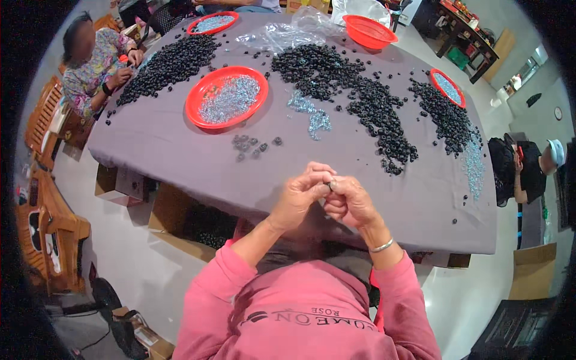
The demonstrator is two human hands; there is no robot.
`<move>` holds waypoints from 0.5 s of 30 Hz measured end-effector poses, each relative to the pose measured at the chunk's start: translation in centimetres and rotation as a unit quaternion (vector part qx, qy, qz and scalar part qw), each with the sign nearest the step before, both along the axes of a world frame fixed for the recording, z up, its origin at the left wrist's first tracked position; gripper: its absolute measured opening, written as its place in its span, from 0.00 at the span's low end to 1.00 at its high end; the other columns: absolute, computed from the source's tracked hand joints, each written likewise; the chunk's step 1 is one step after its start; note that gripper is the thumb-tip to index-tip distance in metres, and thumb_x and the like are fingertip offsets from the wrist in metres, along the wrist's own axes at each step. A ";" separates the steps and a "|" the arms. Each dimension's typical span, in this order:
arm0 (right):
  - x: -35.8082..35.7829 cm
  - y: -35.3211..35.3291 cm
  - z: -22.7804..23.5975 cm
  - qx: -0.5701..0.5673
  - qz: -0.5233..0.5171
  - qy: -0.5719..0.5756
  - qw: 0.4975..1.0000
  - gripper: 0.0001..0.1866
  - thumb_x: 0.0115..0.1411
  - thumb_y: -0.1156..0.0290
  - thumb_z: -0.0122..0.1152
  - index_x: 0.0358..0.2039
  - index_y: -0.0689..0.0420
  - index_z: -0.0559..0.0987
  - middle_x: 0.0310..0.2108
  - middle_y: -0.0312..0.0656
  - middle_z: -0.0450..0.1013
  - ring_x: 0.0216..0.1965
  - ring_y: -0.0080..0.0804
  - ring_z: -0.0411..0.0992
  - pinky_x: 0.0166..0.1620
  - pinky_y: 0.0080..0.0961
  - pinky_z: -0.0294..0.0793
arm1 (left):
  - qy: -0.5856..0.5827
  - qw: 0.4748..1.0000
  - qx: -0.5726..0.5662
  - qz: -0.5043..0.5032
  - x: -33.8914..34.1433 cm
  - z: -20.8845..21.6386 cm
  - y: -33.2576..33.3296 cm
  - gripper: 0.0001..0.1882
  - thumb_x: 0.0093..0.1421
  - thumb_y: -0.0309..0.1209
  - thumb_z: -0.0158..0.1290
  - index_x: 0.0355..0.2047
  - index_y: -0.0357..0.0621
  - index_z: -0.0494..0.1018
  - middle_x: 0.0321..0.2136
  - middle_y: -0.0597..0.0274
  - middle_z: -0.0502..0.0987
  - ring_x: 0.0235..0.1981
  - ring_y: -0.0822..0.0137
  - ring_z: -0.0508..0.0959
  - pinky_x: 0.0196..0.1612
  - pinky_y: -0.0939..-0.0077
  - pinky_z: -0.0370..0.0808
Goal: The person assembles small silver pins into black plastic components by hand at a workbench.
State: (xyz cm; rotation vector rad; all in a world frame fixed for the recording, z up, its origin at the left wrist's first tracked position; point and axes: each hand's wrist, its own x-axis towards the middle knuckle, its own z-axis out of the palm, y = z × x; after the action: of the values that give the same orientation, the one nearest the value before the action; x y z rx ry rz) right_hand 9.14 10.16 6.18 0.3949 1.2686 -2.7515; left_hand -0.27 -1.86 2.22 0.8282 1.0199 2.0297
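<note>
Off the near right side of the nearest red plate [192, 103], the left hand [300, 195] and right hand [354, 201] pinch a small dark piece [329, 186] between fingertips.

Both forearms [259, 239] angle inward; left grip [305, 193] and right grip [355, 201] meet, fingertips [339, 185] pinched

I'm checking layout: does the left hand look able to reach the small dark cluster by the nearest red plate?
Probably yes: the cluster lies close to the left hand, only tablecloth between them. The fingers seem occupied with a small dark piece, though, and may need freeing first.
</note>
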 end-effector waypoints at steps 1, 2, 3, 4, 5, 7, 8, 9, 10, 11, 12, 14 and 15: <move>0.1 -0.3 0.1 -0.005 -0.012 0.006 1.000 0.12 0.59 0.65 0.53 0.21 0.52 0.64 0.13 0.26 0.51 0.11 0.13 0.46 0.14 0.14 0.44 | 0.007 1.000 0.008 -0.007 0.0 0.0 0.0 0.07 0.57 0.20 0.50 0.34 0.40 0.76 0.42 0.63 0.66 0.43 0.74 0.67 0.47 0.79 0.67; 0.2 -0.6 0.2 -0.011 -0.024 0.012 1.000 0.12 0.59 0.65 0.52 0.21 0.50 0.63 0.12 0.25 0.49 0.11 0.13 0.45 0.13 0.14 0.43 | 0.006 1.000 0.007 -0.008 0.0 0.1 -0.1 0.07 0.57 0.20 0.50 0.34 0.40 0.76 0.42 0.63 0.66 0.43 0.74 0.67 0.47 0.79 0.67; 0.1 -1.0 0.4 -0.011 -0.025 0.011 1.000 0.12 0.59 0.65 0.52 0.21 0.50 0.63 0.12 0.25 0.49 0.11 0.13 0.45 0.13 0.14 0.43 | 0.006 1.000 0.001 -0.018 -0.1 0.3 -0.3 0.07 0.56 0.21 0.51 0.35 0.40 0.76 0.42 0.63 0.67 0.43 0.73 0.68 0.47 0.78 0.67; 0.0 -1.5 0.8 -0.003 -0.044 -0.004 0.999 0.12 0.58 0.65 0.52 0.21 0.50 0.63 0.12 0.24 0.48 0.10 0.13 0.45 0.13 0.14 0.43 | 0.006 1.000 -0.005 -0.029 -0.3 0.4 -0.3 0.07 0.56 0.21 0.52 0.35 0.41 0.76 0.41 0.62 0.67 0.43 0.73 0.68 0.47 0.78 0.67; -0.1 -1.9 0.9 0.005 -0.061 -0.018 0.998 0.12 0.57 0.66 0.53 0.20 0.50 0.62 0.12 0.24 0.48 0.10 0.13 0.45 0.13 0.15 0.43 | 0.005 1.000 -0.005 -0.028 -0.4 0.2 -0.4 0.07 0.56 0.21 0.52 0.35 0.41 0.76 0.41 0.62 0.67 0.43 0.73 0.68 0.47 0.78 0.67; -0.3 -2.2 0.5 -0.003 -0.066 -0.030 0.997 0.12 0.56 0.67 0.52 0.20 0.50 0.62 0.12 0.24 0.48 0.10 0.13 0.44 0.13 0.14 0.43 | 0.018 1.000 -0.006 -0.009 -0.7 -0.2 -0.5 0.07 0.56 0.21 0.52 0.35 0.41 0.76 0.40 0.63 0.69 0.41 0.73 0.69 0.46 0.78 0.68; -0.4 -2.2 0.3 -0.010 -0.073 -0.040 0.997 0.11 0.56 0.68 0.52 0.20 0.49 0.62 0.12 0.23 0.48 0.10 0.13 0.44 0.13 0.14 0.43 | 0.018 1.000 -0.005 -0.009 -0.8 0.0 -0.4 0.07 0.56 0.21 0.52 0.35 0.41 0.76 0.40 0.63 0.69 0.41 0.73 0.69 0.46 0.78 0.68; -0.6 -2.1 0.3 -0.008 -0.073 -0.040 0.997 0.11 0.56 0.68 0.52 0.20 0.49 0.62 0.12 0.23 0.48 0.10 0.13 0.44 0.13 0.14 0.43 | 0.067 0.997 -0.022 0.015 -0.9 0.3 -0.3 0.07 0.56 0.21 0.51 0.36 0.41 0.76 0.39 0.64 0.70 0.41 0.74 0.69 0.46 0.79 0.68; -1.0 -2.0 0.3 -0.016 -0.076 -0.048 0.996 0.11 0.56 0.67 0.51 0.21 0.50 0.62 0.12 0.24 0.48 0.10 0.13 0.44 0.13 0.14 0.43 | 0.115 0.992 -0.039 0.040 -1.0 0.5 -0.2 0.07 0.56 0.21 0.51 0.36 0.40 0.76 0.38 0.65 0.71 0.40 0.74 0.70 0.45 0.80 0.68; -1.3 -1.9 0.4 -0.025 -0.080 -0.056 0.995 0.11 0.57 0.66 0.50 0.21 0.50 0.62 0.12 0.24 0.48 0.11 0.13 0.45 0.13 0.14 0.44 | 0.115 0.992 -0.038 0.041 -1.3 0.5 -0.3 0.07 0.56 0.21 0.51 0.36 0.40 0.76 0.38 0.65 0.71 0.40 0.74 0.70 0.45 0.80 0.68; -1.7 -1.6 0.6 -0.024 -0.079 -0.056 0.995 0.11 0.57 0.66 0.50 0.21 0.50 0.62 0.12 0.24 0.48 0.11 0.13 0.45 0.13 0.14 0.44 | 0.103 0.992 -0.037 0.056 -1.8 0.5 -0.4 0.07 0.56 0.21 0.50 0.35 0.39 0.75 0.38 0.65 0.71 0.39 0.75 0.70 0.45 0.81 0.68; -2.8 -0.3 1.2 0.060 0.041 -0.089 0.993 0.10 0.59 0.63 0.47 0.23 0.52 0.64 0.12 0.25 0.49 0.12 0.14 0.46 0.14 0.13 0.44 | 0.192 0.970 -0.075 0.128 -3.4 0.3 -0.7 0.07 0.56 0.19 0.49 0.35 0.37 0.74 0.36 0.66 0.72 0.38 0.76 0.70 0.42 0.83 0.68; -3.4 0.8 0.9 0.156 0.037 -0.084 0.983 0.13 0.60 0.60 0.46 0.24 0.55 0.68 0.13 0.27 0.55 0.13 0.15 0.50 0.14 0.14 0.48 | 0.215 0.953 -0.108 0.183 -4.0 0.7 -0.9 0.07 0.55 0.18 0.50 0.35 0.36 0.74 0.36 0.66 0.72 0.37 0.76 0.70 0.41 0.83 0.68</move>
State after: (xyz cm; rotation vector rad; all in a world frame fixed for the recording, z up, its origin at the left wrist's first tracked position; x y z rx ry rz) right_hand 5.71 10.93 7.07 0.5748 1.6341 -2.4007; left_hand -4.31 -2.81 2.89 1.0500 1.7170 2.0221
